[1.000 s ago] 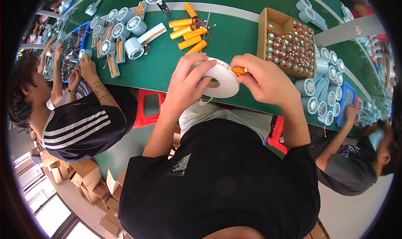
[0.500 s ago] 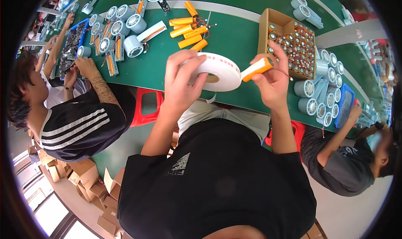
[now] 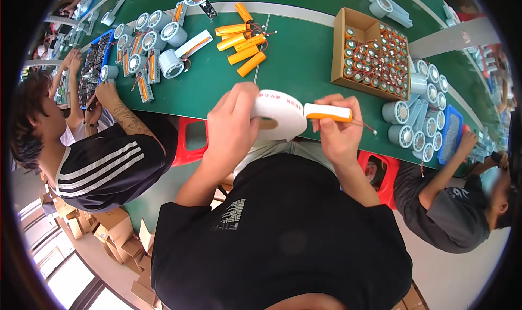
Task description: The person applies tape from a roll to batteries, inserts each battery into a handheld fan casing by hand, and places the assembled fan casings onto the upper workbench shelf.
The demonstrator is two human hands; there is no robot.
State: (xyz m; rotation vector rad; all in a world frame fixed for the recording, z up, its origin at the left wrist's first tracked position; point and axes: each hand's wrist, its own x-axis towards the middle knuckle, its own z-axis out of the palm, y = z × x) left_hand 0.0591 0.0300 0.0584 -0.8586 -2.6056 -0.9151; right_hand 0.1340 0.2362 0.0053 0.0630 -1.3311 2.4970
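My left hand (image 3: pixel 234 122) is closed on a wide roll of white tape (image 3: pixel 285 117) with red print, held upright over the table's near edge. In my right hand (image 3: pixel 340 133) is an orange battery (image 3: pixel 340 113) with a white strip along its upper side and thin wires trailing to the right. The battery's left end touches or nearly touches the roll's right rim. Beyond the hands, several loose orange batteries (image 3: pixel 242 46) lie on the green table (image 3: pixel 293 54).
A cardboard box (image 3: pixel 340 65) of upright batteries stands right of centre. Grey-blue round housings (image 3: pixel 173 65) lie left, more (image 3: pixel 399 111) right. Blue trays (image 3: pixel 450 133) are at both sides. One person (image 3: pixel 103 163) sits left, another (image 3: pixel 451 207) right. Red stools (image 3: pixel 190 141) flank me.
My right hand first moved away from the roll with the battery, which now shows a white strip on top, then came lower and closer to it. The roll has tilted and shifted slightly down.
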